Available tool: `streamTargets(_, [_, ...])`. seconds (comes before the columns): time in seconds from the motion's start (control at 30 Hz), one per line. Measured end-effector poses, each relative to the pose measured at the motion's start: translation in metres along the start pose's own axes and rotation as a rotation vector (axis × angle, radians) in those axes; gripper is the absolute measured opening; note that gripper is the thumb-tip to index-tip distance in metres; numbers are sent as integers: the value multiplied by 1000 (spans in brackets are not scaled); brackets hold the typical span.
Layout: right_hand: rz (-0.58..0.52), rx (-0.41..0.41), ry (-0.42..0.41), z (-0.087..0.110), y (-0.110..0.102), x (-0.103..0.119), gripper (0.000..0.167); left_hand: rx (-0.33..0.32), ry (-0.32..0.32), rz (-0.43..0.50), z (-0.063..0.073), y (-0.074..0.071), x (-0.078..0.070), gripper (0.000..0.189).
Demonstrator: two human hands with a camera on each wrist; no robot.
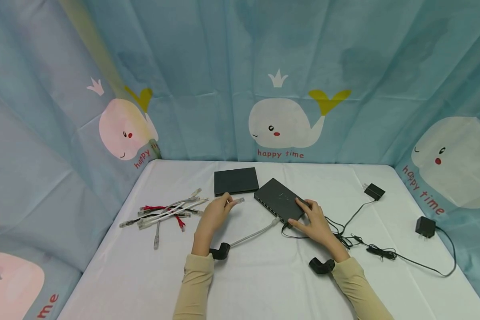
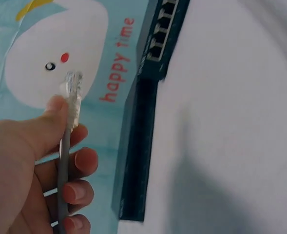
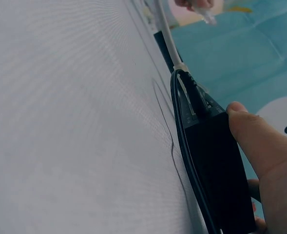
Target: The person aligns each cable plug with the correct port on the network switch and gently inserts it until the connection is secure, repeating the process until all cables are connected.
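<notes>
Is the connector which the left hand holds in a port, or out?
Out: the connector projects bare from the left hand, apart from both black boxes.

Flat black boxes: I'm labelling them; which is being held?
The nearer box, gripped by the right hand, with a grey cable at its ports; no hand holds the farther box.

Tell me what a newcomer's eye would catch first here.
Probably the white whale at the centre of the blue curtain behind the table. Next, perhaps the black ported box in front, gripped by the right hand, and the clear plug the left hand pinches to the box's left.
</notes>
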State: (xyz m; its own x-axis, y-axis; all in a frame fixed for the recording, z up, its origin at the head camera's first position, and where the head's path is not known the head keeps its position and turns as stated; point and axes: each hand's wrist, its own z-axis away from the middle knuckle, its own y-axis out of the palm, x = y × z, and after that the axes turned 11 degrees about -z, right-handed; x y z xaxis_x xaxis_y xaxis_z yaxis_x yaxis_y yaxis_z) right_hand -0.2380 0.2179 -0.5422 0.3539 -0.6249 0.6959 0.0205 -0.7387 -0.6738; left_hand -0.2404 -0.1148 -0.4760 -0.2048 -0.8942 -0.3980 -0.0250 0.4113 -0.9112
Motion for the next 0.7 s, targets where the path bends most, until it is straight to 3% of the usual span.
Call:
streamTargets(0.23, [-2, -1, 0, 0, 0, 0, 78, 59, -30, 35, -2, 17, -12, 24])
streamTargets(0.7, [-19, -14, -1, 1, 0, 0, 77, 58, -53, 6, -1, 42, -33, 28])
